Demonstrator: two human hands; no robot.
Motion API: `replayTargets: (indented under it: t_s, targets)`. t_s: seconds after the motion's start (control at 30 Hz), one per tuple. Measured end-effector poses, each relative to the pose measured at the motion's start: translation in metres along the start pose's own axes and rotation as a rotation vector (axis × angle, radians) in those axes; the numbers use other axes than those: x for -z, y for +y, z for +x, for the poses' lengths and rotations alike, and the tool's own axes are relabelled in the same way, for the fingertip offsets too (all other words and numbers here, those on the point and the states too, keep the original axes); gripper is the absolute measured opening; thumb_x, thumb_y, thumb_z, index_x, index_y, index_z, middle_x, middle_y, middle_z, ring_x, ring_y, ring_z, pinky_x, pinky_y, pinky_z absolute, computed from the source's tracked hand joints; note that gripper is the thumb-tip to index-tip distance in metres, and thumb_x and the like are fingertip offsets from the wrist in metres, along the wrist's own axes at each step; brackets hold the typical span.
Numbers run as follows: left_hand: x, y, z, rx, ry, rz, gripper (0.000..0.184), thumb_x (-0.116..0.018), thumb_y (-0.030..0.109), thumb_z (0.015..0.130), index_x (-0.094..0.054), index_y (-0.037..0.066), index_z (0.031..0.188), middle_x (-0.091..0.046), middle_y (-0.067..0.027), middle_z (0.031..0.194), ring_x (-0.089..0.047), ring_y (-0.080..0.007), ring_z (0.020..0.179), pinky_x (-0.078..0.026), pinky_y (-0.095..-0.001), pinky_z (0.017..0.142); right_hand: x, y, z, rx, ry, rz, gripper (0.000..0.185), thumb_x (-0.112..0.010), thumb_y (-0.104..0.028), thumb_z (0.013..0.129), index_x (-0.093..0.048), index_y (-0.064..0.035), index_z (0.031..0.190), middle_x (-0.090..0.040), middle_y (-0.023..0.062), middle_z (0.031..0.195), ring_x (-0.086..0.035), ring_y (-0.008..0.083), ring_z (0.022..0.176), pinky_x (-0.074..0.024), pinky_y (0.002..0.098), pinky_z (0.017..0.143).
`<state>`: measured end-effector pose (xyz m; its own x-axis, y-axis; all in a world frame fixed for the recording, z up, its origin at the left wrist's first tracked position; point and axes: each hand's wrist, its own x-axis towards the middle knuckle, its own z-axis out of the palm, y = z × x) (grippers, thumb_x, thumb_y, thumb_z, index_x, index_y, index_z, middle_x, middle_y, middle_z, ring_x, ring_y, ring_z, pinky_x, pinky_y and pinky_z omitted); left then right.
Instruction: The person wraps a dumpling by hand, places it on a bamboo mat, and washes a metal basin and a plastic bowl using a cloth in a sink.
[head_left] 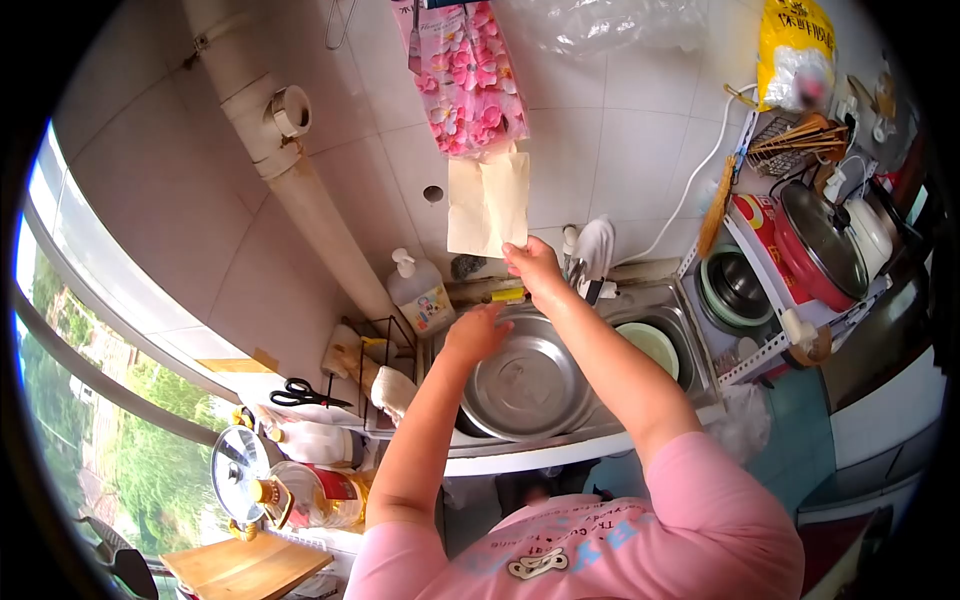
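Pink shirt: nearest the camera is the person's pink shirt [610,535], at about five to six o'clock if the metal basin [530,385] is the dial's centre and twelve points to the wall.
Right hand: at twelve, the right hand [537,268] pinches the lower right corner of the paper towel [488,210].
Left hand: at half past ten, the left hand [478,332] is over the basin's rim, fingers loosely extended, nothing visible in it.
Paper towel: just short of twelve, hanging against the tiles, its top meeting the lower end of the flowered packet [470,90].
Around the sink: soap bottle [422,297] at ten, scissors [308,393] at nine, oil bottle [330,495] at eight, pale green bowl [650,350] near half past two, lidded pot [825,245] at two.
Risk to the paper: a hard or slanted pull on that one corner could tear it or bring out extra sheets; slipping from the fingers, it could drop into the sink.
Hard to make out: the left palm is hidden, the packet's top is cut off, the paper's join is unclear, and whether the basin holds water I cannot tell.
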<state>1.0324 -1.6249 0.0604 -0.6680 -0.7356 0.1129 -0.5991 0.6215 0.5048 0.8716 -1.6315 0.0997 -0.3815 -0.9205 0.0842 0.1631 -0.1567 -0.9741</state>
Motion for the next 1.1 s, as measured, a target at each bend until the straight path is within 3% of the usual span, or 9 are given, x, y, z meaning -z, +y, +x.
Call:
replayTargets:
  t_s: [0.17, 0.23, 0.37, 0.53, 0.67, 0.9, 0.97, 1.03, 1.1]
  targets:
    - [0.008, -0.015, 0.002, 0.061, -0.076, 0.042, 0.036, -0.058, 0.03, 0.084, -0.06, 0.006, 0.11, -0.063, -0.0168, 0.106, -0.059, -0.0322, 0.1, -0.047, -0.0426, 0.084, 0.031, 0.024, -0.035, 0.061, -0.024, -0.316, 0.018, -0.066, -0.017, 0.08, -0.06, 0.0002, 0.082, -0.056, 0.0039, 0.073, -0.051, 0.0135, 0.066, -0.0416, 0.0281, 0.062]
    - [-0.004, -0.031, -0.002, 0.084, -0.078, -0.004, 0.033, -0.056, 0.028, 0.084, -0.061, 0.006, 0.108, -0.064, -0.0165, 0.103, -0.06, -0.0328, 0.098, -0.047, -0.043, 0.083, 0.041, 0.01, -0.062, 0.537, 0.037, -0.499, 0.017, -0.067, -0.012, 0.073, -0.059, 0.0022, 0.077, -0.059, 0.0126, 0.09, -0.056, 0.0263, 0.085, -0.0446, 0.0361, 0.074]
    - [-0.034, -0.04, -0.009, 0.092, -0.027, -0.093, 0.027, -0.054, 0.024, 0.083, -0.063, 0.004, 0.099, -0.066, -0.0162, 0.094, -0.062, -0.0334, 0.091, -0.048, -0.0398, 0.081, 0.055, -0.046, -0.12, 0.843, -0.173, -0.899, 0.016, -0.07, -0.011, 0.067, -0.057, -0.0022, 0.068, -0.057, 0.0112, 0.11, -0.052, 0.0296, 0.105, -0.0418, 0.0405, 0.089]
    - [-0.078, -0.017, 0.005, 0.006, -0.242, -0.086, 0.027, -0.05, 0.026, 0.085, -0.063, 0.007, 0.1, -0.065, -0.0168, 0.097, -0.061, -0.0355, 0.091, -0.048, -0.0438, 0.081, 0.044, -0.048, -0.159, 0.846, -0.471, -0.903, 0.019, -0.069, -0.014, 0.069, -0.053, -0.0054, 0.064, -0.054, 0.0109, 0.121, -0.045, 0.0316, 0.12, -0.0294, 0.0499, 0.105]
    - [-0.105, 0.014, -0.019, -0.135, -0.29, -0.103, 0.027, -0.051, 0.027, 0.085, -0.062, 0.008, 0.1, -0.065, -0.0157, 0.098, -0.061, -0.0348, 0.092, -0.048, -0.0432, 0.08, 0.031, 0.003, -0.167, 0.809, -0.557, -0.879, 0.038, -0.058, -0.025, 0.084, -0.056, -0.0125, 0.12, -0.052, 0.0107, 0.126, -0.045, 0.0293, 0.123, -0.0236, 0.052, 0.107]
    - [-0.123, 0.04, -0.02, -0.264, -0.276, -0.142, 0.028, -0.052, 0.029, 0.084, -0.062, 0.01, 0.102, -0.065, -0.0138, 0.101, -0.062, -0.0335, 0.093, -0.049, -0.0421, 0.079, 0.058, 0.022, -0.163, 0.74, -0.389, -0.741, 0.024, -0.051, -0.02, 0.087, -0.064, -0.0005, 0.092, -0.065, 0.0136, 0.089, -0.062, 0.029, 0.086, -0.0454, 0.04, 0.088]
    - [-0.127, 0.04, -0.015, -0.254, -0.299, -0.124, 0.028, -0.052, 0.03, 0.084, -0.062, 0.01, 0.102, -0.065, -0.0133, 0.101, -0.062, -0.0332, 0.093, -0.05, -0.0418, 0.078, 0.076, -0.011, -0.166, 0.319, -0.16, -0.464, 0.023, -0.048, -0.016, 0.089, -0.063, 0.0011, 0.093, -0.065, 0.0153, 0.092, -0.063, 0.0304, 0.084, -0.0472, 0.0397, 0.086]
    - [-0.128, 0.05, -0.011, -0.131, -0.344, 0.016, 0.031, -0.053, 0.032, 0.082, -0.061, 0.011, 0.104, -0.065, -0.012, 0.103, -0.062, -0.0323, 0.095, -0.05, -0.0413, 0.077, 0.092, -0.031, -0.165, 0.453, -0.161, -0.463, 0.023, -0.046, -0.015, 0.091, -0.062, 0.0014, 0.096, -0.065, 0.0153, 0.095, -0.063, 0.0308, 0.088, -0.0477, 0.0399, 0.086]
    - [-0.125, 0.061, -0.027, -0.252, -0.209, -0.076, 0.031, -0.052, 0.03, 0.083, -0.06, 0.009, 0.104, -0.065, -0.0135, 0.101, -0.062, -0.0322, 0.094, -0.051, -0.0421, 0.076, 0.084, -0.018, -0.166, 0.78, -0.299, -0.743, 0.024, -0.046, -0.016, 0.09, -0.061, -0.0003, 0.101, -0.065, 0.0125, 0.102, -0.06, 0.031, 0.099, -0.044, 0.0418, 0.092]
